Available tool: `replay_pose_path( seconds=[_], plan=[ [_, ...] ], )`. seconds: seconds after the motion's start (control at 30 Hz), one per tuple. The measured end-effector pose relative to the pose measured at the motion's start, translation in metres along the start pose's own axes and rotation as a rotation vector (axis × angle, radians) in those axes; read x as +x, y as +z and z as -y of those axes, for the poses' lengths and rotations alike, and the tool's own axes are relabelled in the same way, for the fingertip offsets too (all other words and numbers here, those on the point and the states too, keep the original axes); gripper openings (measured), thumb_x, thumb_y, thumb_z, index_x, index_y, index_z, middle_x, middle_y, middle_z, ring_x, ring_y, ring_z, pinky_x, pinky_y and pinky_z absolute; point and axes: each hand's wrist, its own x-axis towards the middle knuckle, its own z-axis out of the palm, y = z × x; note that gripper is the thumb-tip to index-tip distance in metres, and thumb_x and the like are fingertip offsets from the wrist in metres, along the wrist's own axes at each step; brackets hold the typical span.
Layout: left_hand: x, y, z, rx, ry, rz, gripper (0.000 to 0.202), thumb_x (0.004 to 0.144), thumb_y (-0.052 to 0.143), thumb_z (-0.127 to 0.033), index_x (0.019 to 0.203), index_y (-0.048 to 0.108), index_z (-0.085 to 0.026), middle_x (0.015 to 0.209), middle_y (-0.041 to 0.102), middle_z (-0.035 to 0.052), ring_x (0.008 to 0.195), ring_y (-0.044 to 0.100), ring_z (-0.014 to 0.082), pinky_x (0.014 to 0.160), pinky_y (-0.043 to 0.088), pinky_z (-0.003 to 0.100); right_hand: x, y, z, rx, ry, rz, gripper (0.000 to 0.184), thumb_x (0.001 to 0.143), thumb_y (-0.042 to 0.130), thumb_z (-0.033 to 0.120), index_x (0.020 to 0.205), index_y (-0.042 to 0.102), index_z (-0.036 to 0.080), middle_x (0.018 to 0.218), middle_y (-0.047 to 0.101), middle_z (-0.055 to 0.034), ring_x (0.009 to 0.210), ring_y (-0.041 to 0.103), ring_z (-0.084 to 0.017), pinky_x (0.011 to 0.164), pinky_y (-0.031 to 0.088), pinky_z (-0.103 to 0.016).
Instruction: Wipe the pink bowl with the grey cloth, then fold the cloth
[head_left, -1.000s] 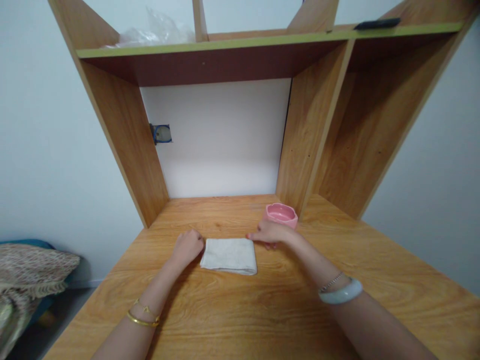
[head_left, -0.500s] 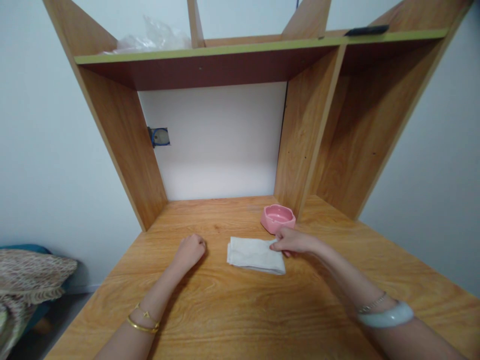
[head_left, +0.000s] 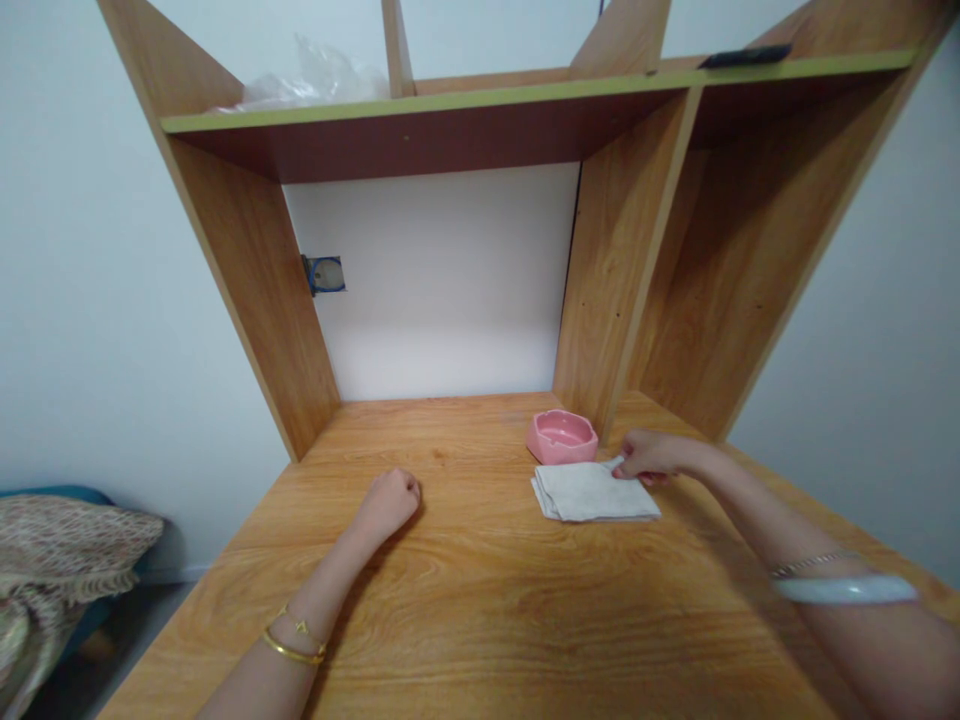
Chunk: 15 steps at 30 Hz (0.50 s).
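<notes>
My right hand [head_left: 649,457] pinches the far right edge of a folded white cloth [head_left: 592,493]. The cloth lies low over the wooden desk; whether it touches the wood all along I cannot tell. Just behind it sits a pink ashtray [head_left: 551,452] with a notched, angular rim, close to the upright panel. To the left, my left hand [head_left: 390,502] rests on the desk as a loose fist, apart from the cloth, with nothing seen in it.
The desk [head_left: 465,620] backs onto a wooden shelf unit with an upright divider [head_left: 622,270] on the right. Up on the shelf lie a clear plastic bag [head_left: 315,80] and a dark flat object [head_left: 746,57]. A wall socket box [head_left: 327,274] shows at the back left.
My right hand has moved the cloth to the right and slightly back, so it now lies in front of the ashtray. My left hand has stayed in place on the desk.
</notes>
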Motion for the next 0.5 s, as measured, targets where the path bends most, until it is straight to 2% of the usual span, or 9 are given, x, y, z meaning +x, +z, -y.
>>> replay_pose_path(
  seconds=[0.1, 0.17, 0.23, 0.3, 0.37, 0.43, 0.5],
  plan=[
    [0.000, 0.000, 0.000, -0.010, 0.008, -0.028, 0.024, 0.069, 0.038, -0.009, 0.064, 0.060, -0.013, 0.065, 0.061, 0.0066, 0.067, 0.056, 0.0163, 0.063, 0.037, 0.025, -0.006, 0.000, 0.012, -0.142, 0.091, -0.083, 0.020, 0.064, 0.054, 0.020, 0.044, 0.053, 0.015, 0.048, 0.054, -0.0040, 0.046, 0.050, -0.014, 0.045, 0.034, -0.023],
    [-0.001, 0.000, -0.001, -0.018, 0.028, -0.052, 0.021, 0.070, 0.039, -0.010, 0.069, 0.060, -0.015, 0.072, 0.061, 0.0058, 0.072, 0.055, 0.0159, 0.066, 0.038, 0.024, -0.013, 0.001, 0.026, -0.249, 0.166, -0.223, 0.014, 0.066, 0.055, 0.025, 0.062, 0.061, 0.013, 0.067, 0.062, -0.0108, 0.061, 0.058, -0.022, 0.050, 0.038, -0.027],
    [-0.001, 0.000, -0.001, -0.036, 0.094, -0.108, 0.021, 0.069, 0.040, -0.009, 0.074, 0.059, -0.016, 0.080, 0.060, 0.0052, 0.079, 0.054, 0.0159, 0.073, 0.038, 0.025, -0.021, 0.005, 0.046, -0.290, 0.164, -0.393, 0.026, 0.072, 0.050, 0.033, 0.085, 0.062, 0.014, 0.086, 0.063, -0.0146, 0.078, 0.059, -0.027, 0.057, 0.040, -0.032],
    [-0.002, 0.000, -0.001, -0.070, 0.196, -0.182, 0.023, 0.067, 0.040, -0.008, 0.080, 0.058, -0.016, 0.088, 0.057, 0.0054, 0.087, 0.051, 0.0161, 0.081, 0.037, 0.026, -0.026, 0.015, 0.068, -0.279, 0.065, -0.443, 0.029, 0.077, 0.043, 0.033, 0.094, 0.060, 0.016, 0.094, 0.063, -0.0140, 0.085, 0.058, -0.026, 0.063, 0.040, -0.032],
    [-0.002, 0.000, -0.001, -0.108, 0.295, -0.223, 0.029, 0.066, 0.041, -0.007, 0.087, 0.057, -0.016, 0.095, 0.056, 0.0062, 0.094, 0.048, 0.0167, 0.087, 0.035, 0.028, -0.026, 0.031, 0.089, -0.243, -0.125, -0.476, 0.028, 0.080, 0.039, 0.028, 0.099, 0.058, 0.017, 0.101, 0.060, -0.0115, 0.091, 0.056, -0.023, 0.072, 0.040, -0.031],
    [-0.004, 0.001, -0.001, -0.133, 0.360, -0.199, 0.035, 0.067, 0.041, -0.008, 0.098, 0.055, -0.016, 0.105, 0.054, 0.0068, 0.101, 0.046, 0.0174, 0.092, 0.032, 0.030, -0.022, 0.051, 0.106, -0.228, -0.316, -0.465, 0.030, 0.079, 0.042, 0.025, 0.101, 0.057, 0.012, 0.104, 0.058, -0.0134, 0.099, 0.052, -0.022, 0.083, 0.036, -0.029],
    [-0.005, 0.002, -0.001, -0.141, 0.385, -0.150, 0.038, 0.072, 0.041, -0.012, 0.108, 0.052, -0.017, 0.115, 0.051, 0.0071, 0.109, 0.042, 0.0181, 0.097, 0.029, 0.032, -0.016, 0.071, 0.118, -0.188, -0.445, -0.388, 0.036, 0.080, 0.042, 0.029, 0.107, 0.054, 0.009, 0.108, 0.056, -0.0152, 0.101, 0.050, -0.022, 0.087, 0.035, -0.029]
  ],
)
